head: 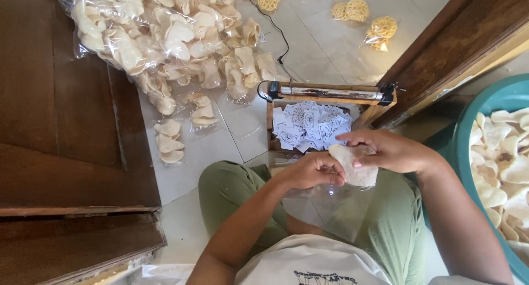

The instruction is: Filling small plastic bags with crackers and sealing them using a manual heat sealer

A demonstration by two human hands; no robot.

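Over the lap, above the green trousers [231, 188], both hands meet on a pale, off-white cracker [357, 166], a puffy curved piece with a rough surface. The left hand [314, 172] has its fingers closed on the cracker's left edge; the right hand [391, 151] lies over its top with thumb and fingers clamped on it. A clear plastic bag [330, 205] hangs just beneath the cracker, between the knees.

At the right edge, a teal basin [468, 130] holds a heap of the same pale crackers [504, 169], loose.

Just beyond the hands, on the tiled floor [242, 133], stands a wooden box [271, 119] filled with small white paper labels [308, 125] printed in black, lying jumbled. Across its far rim sits a metal sealer bar [330, 92], with a black cord [278, 34] running away over the tiles.

To the left of the box lie small clear packets of crackers [168, 141], and farther off, at the floor's far left corner, a big pile of filled clear bags [165, 31]. At the far edge, a few packets of yellow lattice-like crackers [363, 15] lie apart. Dark wooden boards [60, 108] flank the left side.
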